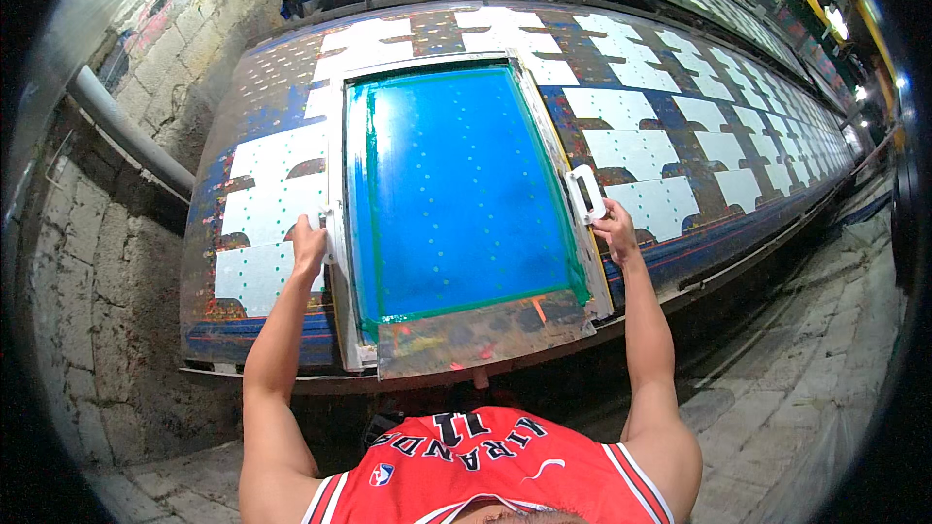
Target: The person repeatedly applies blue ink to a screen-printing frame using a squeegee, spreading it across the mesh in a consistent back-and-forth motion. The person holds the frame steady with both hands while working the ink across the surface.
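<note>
Blue screen [456, 194]: lay on the table [272, 73], between left hand [309, 245] and right hand [615, 231].
Left grip: curled round left handle [331, 246] — fingers partly hidden.
Right grip: curled round right handle [594, 191].
Table's far end: was indistinct.

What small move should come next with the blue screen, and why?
I'd probably raise the frame gently and evenly: the left hand and right hand hold its white handles on opposite sides. The white panels to its left bear green dots, so a sideways drag might smear any colour, though I can't tell whether it's wet.
</note>
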